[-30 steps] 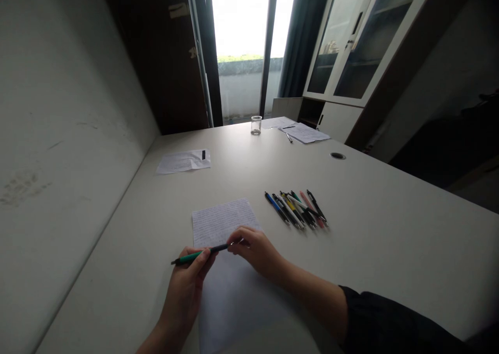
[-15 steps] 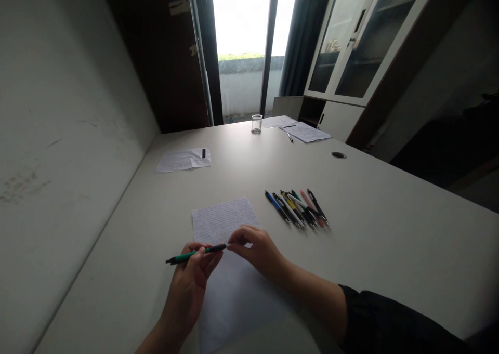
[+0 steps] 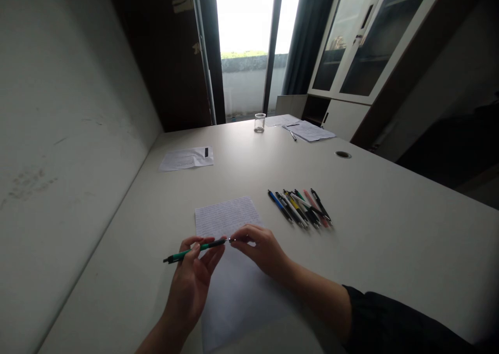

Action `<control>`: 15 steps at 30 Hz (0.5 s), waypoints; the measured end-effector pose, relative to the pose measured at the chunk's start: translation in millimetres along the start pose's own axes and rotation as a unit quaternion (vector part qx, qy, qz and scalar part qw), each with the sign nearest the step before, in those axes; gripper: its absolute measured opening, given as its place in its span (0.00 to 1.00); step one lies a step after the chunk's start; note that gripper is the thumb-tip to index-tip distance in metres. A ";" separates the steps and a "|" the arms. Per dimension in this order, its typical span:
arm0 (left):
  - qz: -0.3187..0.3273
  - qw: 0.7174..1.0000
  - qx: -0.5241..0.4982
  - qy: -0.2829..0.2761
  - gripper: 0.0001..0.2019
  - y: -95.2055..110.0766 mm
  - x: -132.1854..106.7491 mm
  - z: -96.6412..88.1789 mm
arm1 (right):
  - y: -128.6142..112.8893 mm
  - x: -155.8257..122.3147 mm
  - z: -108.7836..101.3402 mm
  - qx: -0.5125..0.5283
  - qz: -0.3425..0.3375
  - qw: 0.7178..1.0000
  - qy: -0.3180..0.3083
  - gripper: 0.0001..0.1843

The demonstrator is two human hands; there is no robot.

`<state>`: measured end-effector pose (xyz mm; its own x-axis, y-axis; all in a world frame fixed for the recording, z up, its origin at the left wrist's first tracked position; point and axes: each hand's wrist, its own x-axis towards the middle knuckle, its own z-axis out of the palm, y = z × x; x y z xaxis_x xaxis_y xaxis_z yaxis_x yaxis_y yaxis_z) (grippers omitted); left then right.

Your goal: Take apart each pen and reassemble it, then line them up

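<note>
My left hand holds a green and black pen between thumb and fingers, its front end pointing right. My right hand pinches a small shiny pen tip piece right at the pen's front end. A thin bit shows between the pen's dark grip and this piece. Both hands are above a sheet of paper with lines of writing on its upper part; the lower part looks blank. Right of the sheet lies a group of several pens, blue, white, yellow, green, pink and black, side by side with some crossing.
On the white table a glass cup stands at the far edge. Papers with a pen lie beyond the pens, and another paper is at far left. A cable hole is at right. A wall borders the left.
My right hand's fingertips have drawn slightly right from the pen's front end, and a small shiny piece now shows in them. The view has shifted slightly. The left hand keeps its hold.
</note>
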<state>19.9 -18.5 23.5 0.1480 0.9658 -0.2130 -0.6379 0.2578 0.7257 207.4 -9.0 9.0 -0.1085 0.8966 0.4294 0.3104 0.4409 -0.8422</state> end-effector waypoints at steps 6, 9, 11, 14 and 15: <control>0.022 0.999 -0.011 0.025 0.11 1.1 1.4 -1.4 | 0.6 -0.4 -0.9 -0.005 -0.002 1.000 -0.006 0.07; 0.030 0.998 -0.021 0.043 0.11 2.6 5.0 -4.3 | 3.9 -1.1 -0.8 -0.026 -0.006 0.999 -0.027 0.07; 0.034 0.997 -0.027 0.056 0.11 4.6 7.8 -6.7 | 7.1 -1.4 -0.4 -0.057 -0.016 0.997 -0.049 0.07; 0.049 0.995 -0.033 0.085 0.11 8.5 11.7 -11.0 | 11.8 -1.6 -0.1 -0.121 -0.062 0.986 -0.091 0.06; 0.055 0.994 -0.034 0.093 0.11 9.7 13.0 -12.6 | 12.9 -1.7 -0.3 -0.149 -0.085 0.979 -0.108 0.07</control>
<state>6.2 -3.8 19.5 -0.0632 0.9647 -0.2558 -0.6935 0.1418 0.7063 211.9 -4.8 -2.5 -0.3703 0.8131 0.4491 0.5294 0.5820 -0.6173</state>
